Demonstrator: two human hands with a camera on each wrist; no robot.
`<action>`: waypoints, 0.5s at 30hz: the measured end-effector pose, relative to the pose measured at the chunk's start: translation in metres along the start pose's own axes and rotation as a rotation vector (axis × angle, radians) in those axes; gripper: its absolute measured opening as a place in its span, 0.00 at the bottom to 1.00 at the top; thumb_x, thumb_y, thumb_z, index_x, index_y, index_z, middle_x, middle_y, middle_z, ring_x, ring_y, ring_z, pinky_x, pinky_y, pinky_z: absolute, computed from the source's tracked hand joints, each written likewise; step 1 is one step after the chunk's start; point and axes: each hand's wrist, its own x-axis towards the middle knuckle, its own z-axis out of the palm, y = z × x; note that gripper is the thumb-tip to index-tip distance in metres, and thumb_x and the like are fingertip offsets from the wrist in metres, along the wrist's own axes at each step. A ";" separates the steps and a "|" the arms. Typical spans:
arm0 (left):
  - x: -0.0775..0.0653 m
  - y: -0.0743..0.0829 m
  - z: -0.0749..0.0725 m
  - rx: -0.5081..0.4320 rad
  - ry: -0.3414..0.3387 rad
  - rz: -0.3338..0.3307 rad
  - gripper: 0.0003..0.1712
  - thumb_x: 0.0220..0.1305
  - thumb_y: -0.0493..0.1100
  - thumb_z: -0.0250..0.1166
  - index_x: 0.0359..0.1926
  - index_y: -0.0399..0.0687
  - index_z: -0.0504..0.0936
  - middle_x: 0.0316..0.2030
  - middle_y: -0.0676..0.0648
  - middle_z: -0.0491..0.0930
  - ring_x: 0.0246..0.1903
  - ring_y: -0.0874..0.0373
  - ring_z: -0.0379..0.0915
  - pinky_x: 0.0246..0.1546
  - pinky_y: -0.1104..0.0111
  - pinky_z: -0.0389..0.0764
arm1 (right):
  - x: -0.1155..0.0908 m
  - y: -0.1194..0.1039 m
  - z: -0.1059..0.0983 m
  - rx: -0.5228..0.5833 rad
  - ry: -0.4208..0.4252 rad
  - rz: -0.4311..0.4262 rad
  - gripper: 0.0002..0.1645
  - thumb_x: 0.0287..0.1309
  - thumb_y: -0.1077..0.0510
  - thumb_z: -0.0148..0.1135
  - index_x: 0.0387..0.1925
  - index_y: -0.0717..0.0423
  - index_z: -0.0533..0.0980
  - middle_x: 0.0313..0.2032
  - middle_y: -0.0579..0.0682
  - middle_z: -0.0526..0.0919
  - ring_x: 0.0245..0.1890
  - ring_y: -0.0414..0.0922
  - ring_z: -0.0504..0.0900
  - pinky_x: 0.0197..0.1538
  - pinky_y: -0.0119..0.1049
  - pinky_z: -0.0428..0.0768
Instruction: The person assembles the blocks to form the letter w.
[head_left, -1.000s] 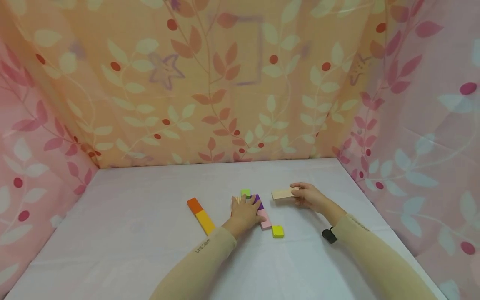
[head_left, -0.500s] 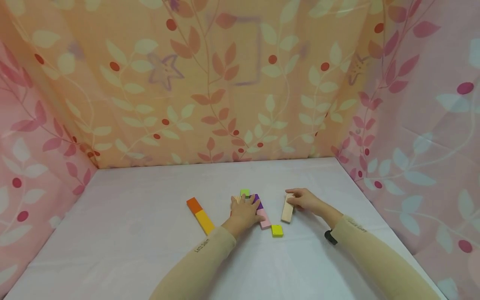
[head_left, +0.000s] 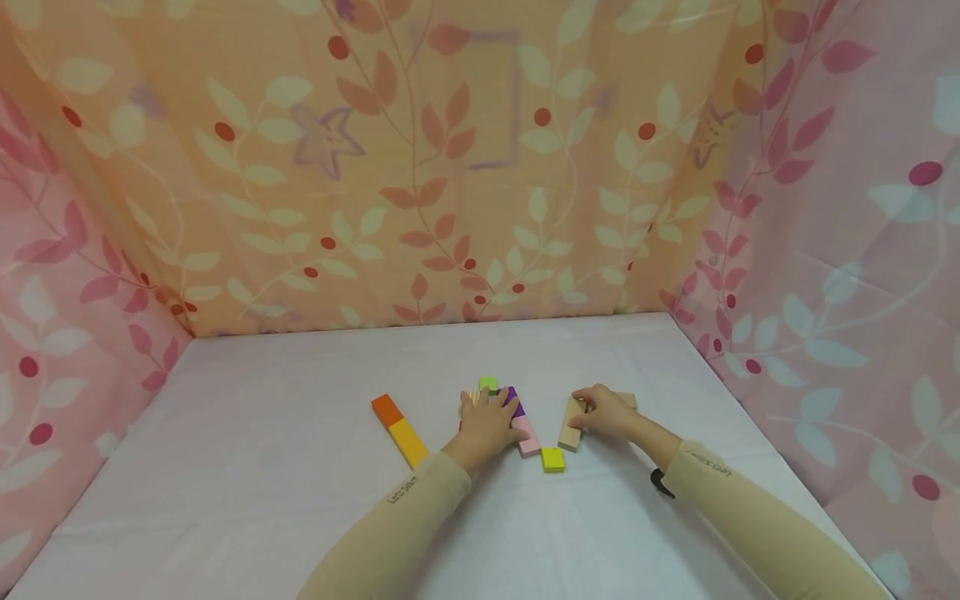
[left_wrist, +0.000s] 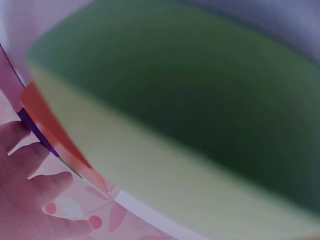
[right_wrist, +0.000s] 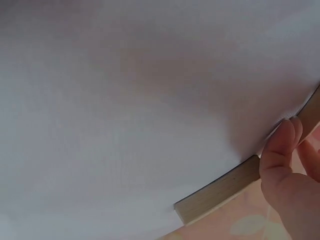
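My left hand (head_left: 486, 429) lies with spread fingers over a cluster of blocks, hiding part of it. Purple (head_left: 513, 402) and pink (head_left: 528, 438) blocks run in a line by its fingers and thumb. A striped light block (head_left: 470, 398) shows at its fingertips. In the left wrist view, an orange-red block (left_wrist: 52, 125) lies beside the purple one. My right hand (head_left: 606, 412) pinches a plain wooden block (head_left: 572, 426) by its side, lengthwise on the white table. Behind that hand lies a second wooden block (head_left: 626, 401), also in the right wrist view.
A green block (head_left: 488, 384) sits behind the cluster, and a yellow square block (head_left: 552, 460) in front of the pink one. Orange (head_left: 386, 409) and amber (head_left: 407, 442) blocks form a line to the left. Floral cloth (head_left: 420, 208) surrounds the table (head_left: 262, 500).
My right hand has turned the wooden block from crosswise to lengthwise and shifted it slightly nearer me. The second wooden block has come into sight behind it. My left hand stays in place.
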 end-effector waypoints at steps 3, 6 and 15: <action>-0.002 0.000 -0.001 -0.009 0.004 0.003 0.41 0.62 0.69 0.56 0.72 0.62 0.64 0.72 0.53 0.59 0.72 0.46 0.50 0.67 0.39 0.46 | 0.000 0.000 -0.001 0.012 -0.010 -0.011 0.35 0.53 0.59 0.72 0.57 0.76 0.71 0.37 0.58 0.72 0.35 0.49 0.68 0.36 0.37 0.67; -0.005 0.000 -0.006 -0.029 -0.010 0.002 0.40 0.63 0.68 0.57 0.72 0.60 0.64 0.72 0.53 0.59 0.72 0.47 0.50 0.67 0.41 0.47 | 0.000 0.000 -0.001 0.012 -0.019 -0.012 0.35 0.53 0.59 0.72 0.57 0.75 0.71 0.39 0.59 0.72 0.36 0.48 0.68 0.36 0.36 0.67; -0.004 0.000 -0.005 -0.021 0.007 0.012 0.41 0.61 0.69 0.57 0.71 0.59 0.66 0.72 0.52 0.60 0.72 0.45 0.50 0.67 0.40 0.49 | 0.000 0.001 0.001 0.018 -0.041 -0.010 0.36 0.53 0.58 0.72 0.59 0.74 0.70 0.42 0.59 0.73 0.35 0.47 0.68 0.35 0.36 0.67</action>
